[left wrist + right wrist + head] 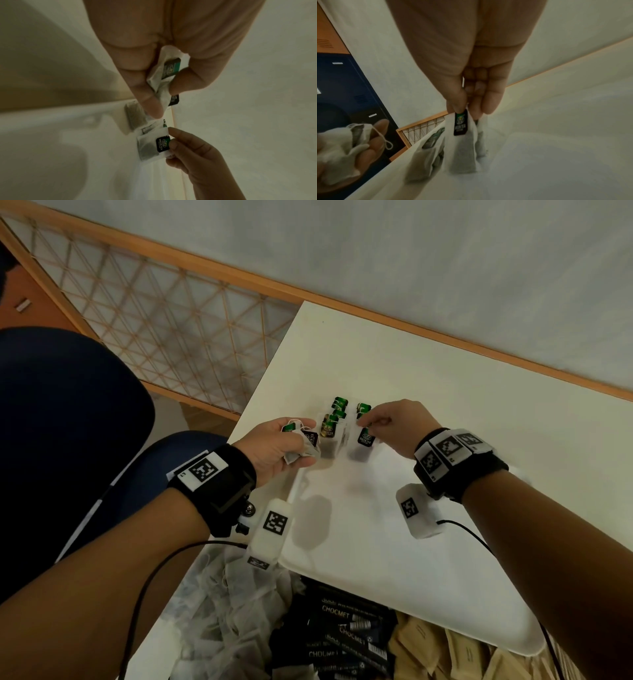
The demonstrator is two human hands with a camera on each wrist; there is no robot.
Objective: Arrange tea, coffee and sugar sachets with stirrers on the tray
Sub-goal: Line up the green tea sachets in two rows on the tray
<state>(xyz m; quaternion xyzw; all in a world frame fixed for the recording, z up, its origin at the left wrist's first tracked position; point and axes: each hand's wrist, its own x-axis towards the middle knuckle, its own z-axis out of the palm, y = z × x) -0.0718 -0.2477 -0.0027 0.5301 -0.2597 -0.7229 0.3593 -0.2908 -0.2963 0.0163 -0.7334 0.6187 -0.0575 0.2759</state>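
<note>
A white tray [376, 542] lies on the white table. At its far left end several green-tagged tea bags [330, 433] lie in two short rows. My right hand [364, 424] pinches the tag of the nearest tea bag in the right row [363, 440]; the right wrist view shows thumb and forefinger on that tag [461, 121], the bag resting on the tray. My left hand [301, 440] hovers just left of the rows and grips a small bunch of tea bags [164, 75] with loose strings.
Below the tray's near edge lie loose white tea bags [233, 611], black CHOCMET sachets [346, 631] and brown sachets [445, 655]. A wood-framed lattice screen [154, 313] stands at the left, and a wall runs behind the table. Cables trail from both wrists.
</note>
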